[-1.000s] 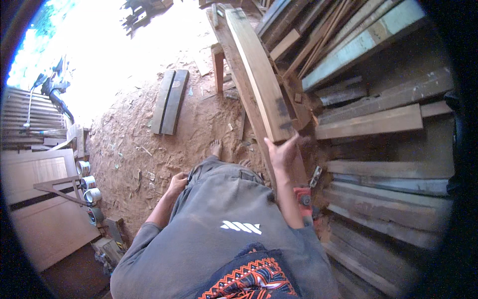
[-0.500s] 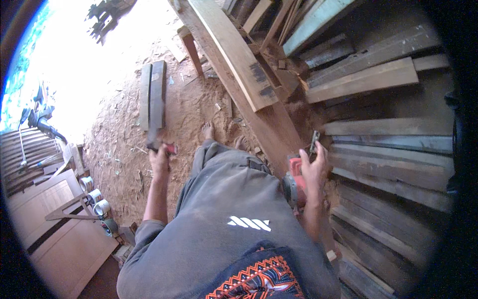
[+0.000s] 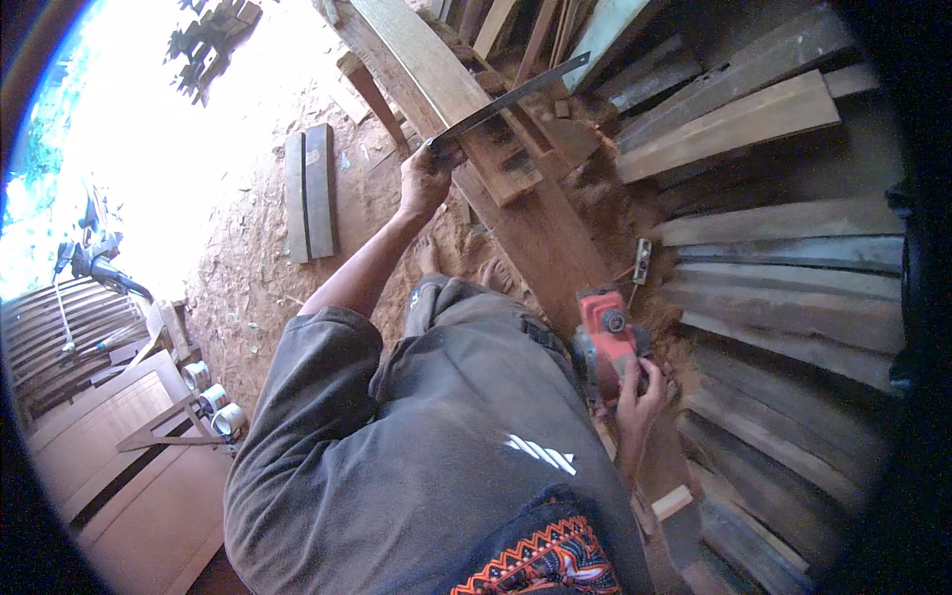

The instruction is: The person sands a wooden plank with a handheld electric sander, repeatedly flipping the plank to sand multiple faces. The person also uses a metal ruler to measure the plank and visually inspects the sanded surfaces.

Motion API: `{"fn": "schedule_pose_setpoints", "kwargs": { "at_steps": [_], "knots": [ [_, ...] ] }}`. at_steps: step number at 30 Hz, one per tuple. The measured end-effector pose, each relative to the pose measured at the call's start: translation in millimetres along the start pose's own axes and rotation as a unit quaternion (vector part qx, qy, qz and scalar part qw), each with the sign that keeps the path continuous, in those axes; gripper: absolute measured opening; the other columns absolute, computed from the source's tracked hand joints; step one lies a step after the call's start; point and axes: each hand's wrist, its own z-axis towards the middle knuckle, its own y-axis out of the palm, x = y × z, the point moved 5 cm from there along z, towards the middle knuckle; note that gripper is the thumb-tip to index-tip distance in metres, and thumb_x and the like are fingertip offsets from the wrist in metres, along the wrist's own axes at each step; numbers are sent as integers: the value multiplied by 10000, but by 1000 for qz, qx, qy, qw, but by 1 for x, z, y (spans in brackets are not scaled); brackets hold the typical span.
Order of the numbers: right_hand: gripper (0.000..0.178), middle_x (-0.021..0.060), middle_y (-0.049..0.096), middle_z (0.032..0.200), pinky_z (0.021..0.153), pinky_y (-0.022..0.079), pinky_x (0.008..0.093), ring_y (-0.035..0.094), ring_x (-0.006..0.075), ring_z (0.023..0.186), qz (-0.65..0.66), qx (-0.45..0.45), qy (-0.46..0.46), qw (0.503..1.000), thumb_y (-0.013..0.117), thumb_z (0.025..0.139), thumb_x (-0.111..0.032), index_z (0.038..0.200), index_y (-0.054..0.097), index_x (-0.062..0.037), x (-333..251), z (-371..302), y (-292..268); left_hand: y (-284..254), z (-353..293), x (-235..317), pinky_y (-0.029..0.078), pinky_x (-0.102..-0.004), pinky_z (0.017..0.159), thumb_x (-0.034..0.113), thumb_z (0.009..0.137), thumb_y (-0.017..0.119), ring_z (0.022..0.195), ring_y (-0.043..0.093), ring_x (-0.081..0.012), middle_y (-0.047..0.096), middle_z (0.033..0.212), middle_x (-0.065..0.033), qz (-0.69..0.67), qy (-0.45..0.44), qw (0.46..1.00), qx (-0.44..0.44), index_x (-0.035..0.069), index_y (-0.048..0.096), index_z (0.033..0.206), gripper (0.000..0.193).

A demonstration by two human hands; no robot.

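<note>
My left hand (image 3: 426, 183) reaches forward, closed round the stock of a try square (image 3: 511, 97). The square's long steel blade slants up and right across a pale wooden board (image 3: 501, 164). That board has dark patches near its close end and lies on a long brown beam (image 3: 555, 243). My right hand (image 3: 640, 397) is at the rear end of a red electric planer (image 3: 610, 327), fingers bent and pinched together. What they hold, if anything, is too small to make out. The planer rests at the beam's near end, beside my right hip.
Several planks (image 3: 783, 283) are stacked along the right. A small metal strip-like piece (image 3: 643, 261) lies between them and the beam. Two dark boards (image 3: 310, 193) lie on the dusty ground. At left are wooden panels (image 3: 149, 476) and white tins (image 3: 212, 399).
My left hand has moved forward and right, bringing the try square from above the ground over the board. My right hand has drawn back along the planer, its fingers closing.
</note>
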Motion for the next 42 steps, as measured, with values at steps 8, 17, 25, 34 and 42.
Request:
{"fn": "schedule_pose_setpoints", "kwargs": {
  "at_steps": [8, 17, 25, 34, 42],
  "knots": [
    [389, -6, 565, 697, 524, 408, 301, 503, 90, 578, 97, -156, 92, 979, 567, 1085, -385, 923, 675, -48, -3, 9, 4, -2, 7, -15, 573, -358, 812, 135, 932, 766, 897, 768, -208, 790, 958, -141, 33, 29, 999, 2, 64, 765, 1089, 173],
    [509, -14, 523, 697, 498, 396, 245, 475, 67, 571, 146, -252, -33, 956, 533, 1085, -469, 1080, 650, 27, -134, 24, 19, 2, -5, 0, 578, -334, 833, 73, 951, 711, 916, 760, -171, 794, 979, -123, 43, 20, 998, 28, 57, 766, 1110, 168],
    [451, -37, 548, 620, 464, 405, 239, 494, 49, 511, 69, -324, -18, 943, 610, 1038, -473, 846, 639, -65, -265, 76, 101, -68, -63, -47, 573, -294, 840, 43, 961, 743, 905, 711, -127, 782, 989, -47, -217, -121, 953, 172, 16, 742, 1167, 207],
    [561, -9, 547, 622, 451, 388, 268, 506, 89, 485, 46, -339, -248, 907, 556, 1022, -589, 826, 631, -69, -483, 191, 280, -201, -132, -85, 559, -314, 879, 167, 1022, 698, 991, 703, -150, 759, 1149, -75, -217, -231, 865, 389, 57, 638, 1298, 303],
    [609, 15, 510, 587, 481, 453, 326, 526, 144, 482, -42, -330, -226, 916, 475, 1046, -602, 912, 705, -54, -407, 181, 219, -208, -132, -115, 595, -328, 748, 186, 990, 712, 987, 701, -141, 745, 1142, -77, -227, -285, 863, 348, 75, 622, 1297, 339]
  ]
}}
